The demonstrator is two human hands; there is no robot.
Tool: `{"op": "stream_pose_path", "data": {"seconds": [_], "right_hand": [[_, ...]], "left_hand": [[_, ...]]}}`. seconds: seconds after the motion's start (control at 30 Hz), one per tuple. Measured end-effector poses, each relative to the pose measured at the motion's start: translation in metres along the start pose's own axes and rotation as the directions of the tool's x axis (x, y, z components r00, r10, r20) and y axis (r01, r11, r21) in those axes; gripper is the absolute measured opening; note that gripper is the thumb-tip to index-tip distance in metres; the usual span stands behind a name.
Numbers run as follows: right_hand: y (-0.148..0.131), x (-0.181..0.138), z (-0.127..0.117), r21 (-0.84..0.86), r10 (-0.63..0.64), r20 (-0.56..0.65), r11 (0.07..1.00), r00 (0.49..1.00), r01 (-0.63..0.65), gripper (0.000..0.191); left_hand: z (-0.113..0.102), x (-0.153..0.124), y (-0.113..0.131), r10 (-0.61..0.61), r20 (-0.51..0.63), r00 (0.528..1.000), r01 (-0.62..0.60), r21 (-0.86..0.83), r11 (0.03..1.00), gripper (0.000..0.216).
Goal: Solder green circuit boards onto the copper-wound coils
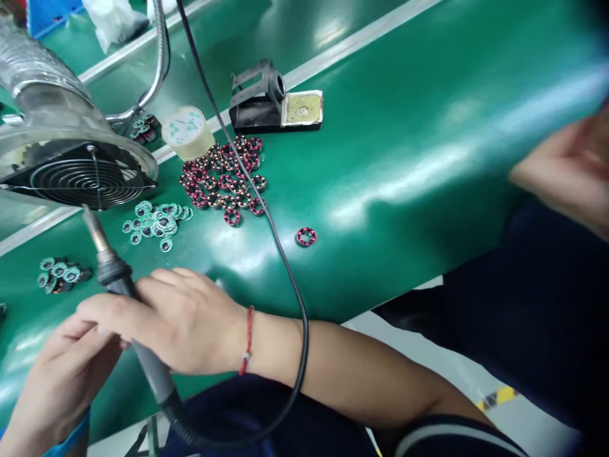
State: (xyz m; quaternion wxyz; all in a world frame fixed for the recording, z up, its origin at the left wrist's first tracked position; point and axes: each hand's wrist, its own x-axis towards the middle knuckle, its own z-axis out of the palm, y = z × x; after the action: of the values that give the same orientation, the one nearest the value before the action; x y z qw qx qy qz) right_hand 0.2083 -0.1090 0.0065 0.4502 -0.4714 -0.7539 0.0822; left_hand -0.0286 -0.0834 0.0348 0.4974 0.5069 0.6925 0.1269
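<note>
My right hand (pixel 185 317), with a red cord bracelet at its wrist, is closed round a soldering iron (pixel 150 368). The iron's metal tip points up and away, in front of the fan's grille. Against the right fingers, my left hand (pixel 66 368) is pinched shut; whatever it may hold is hidden. Just beyond the hands lie a pile of small round green circuit boards (pixel 159 222) and, at the left, a group of coils with green boards on top (pixel 59 274). Farther off is a heap of red-and-black wound coils (pixel 228 174). One single coil (pixel 306 237) sits apart.
A fume extractor fan (pixel 90 178) with a duct stands at the upper left. Nearby are a tape roll (pixel 188 133) and a soldering iron stand (pixel 276 101) with a sponge. The iron's black cable (pixel 285 260) loops over my forearm. Another person's arm (pixel 566 165) is at the right.
</note>
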Motion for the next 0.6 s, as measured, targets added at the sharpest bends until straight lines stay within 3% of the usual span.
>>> {"op": "stream_pose_path", "data": {"seconds": [0.03,0.1,0.17,0.3,0.4,0.5,0.6], "right_hand": [[0.003,0.0,0.003,0.025,-0.035,0.017,0.999,0.999,0.034,0.04],[0.008,0.001,0.008,0.059,-0.071,0.072,0.996,0.995,0.067,0.038],[0.012,0.002,0.012,0.075,-0.075,0.113,0.995,0.991,0.067,0.038],[0.017,-0.001,0.017,0.147,-0.082,0.041,0.986,0.996,0.075,0.035],[0.015,-0.003,0.017,0.238,-0.045,-0.038,0.97,0.998,0.052,0.033],[0.013,-0.002,0.015,0.292,0.037,-0.043,0.956,0.998,-0.023,0.044],[0.013,0.001,0.014,0.316,0.035,-0.045,0.949,0.998,-0.019,0.06]], "left_hand": [[0.011,0.003,0.02,0.005,0.024,1.0,-0.004,-0.069,0.998,0.035],[0.026,0.004,0.05,0.021,0.079,0.997,-0.005,-0.188,0.982,0.041],[0.031,0.006,0.06,0.06,0.141,0.988,-0.029,-0.213,0.977,0.041],[0.031,0.017,0.042,0.163,0.215,0.963,-0.09,-0.314,0.945,0.035],[0.033,0.022,0.027,0.302,0.267,0.915,-0.164,-0.437,0.884,0.035],[0.034,0.024,0.025,0.362,0.345,0.866,-0.135,-0.535,0.834,0.03],[0.031,0.026,0.03,0.414,0.378,0.828,-0.144,-0.571,0.808,0.022]]}}
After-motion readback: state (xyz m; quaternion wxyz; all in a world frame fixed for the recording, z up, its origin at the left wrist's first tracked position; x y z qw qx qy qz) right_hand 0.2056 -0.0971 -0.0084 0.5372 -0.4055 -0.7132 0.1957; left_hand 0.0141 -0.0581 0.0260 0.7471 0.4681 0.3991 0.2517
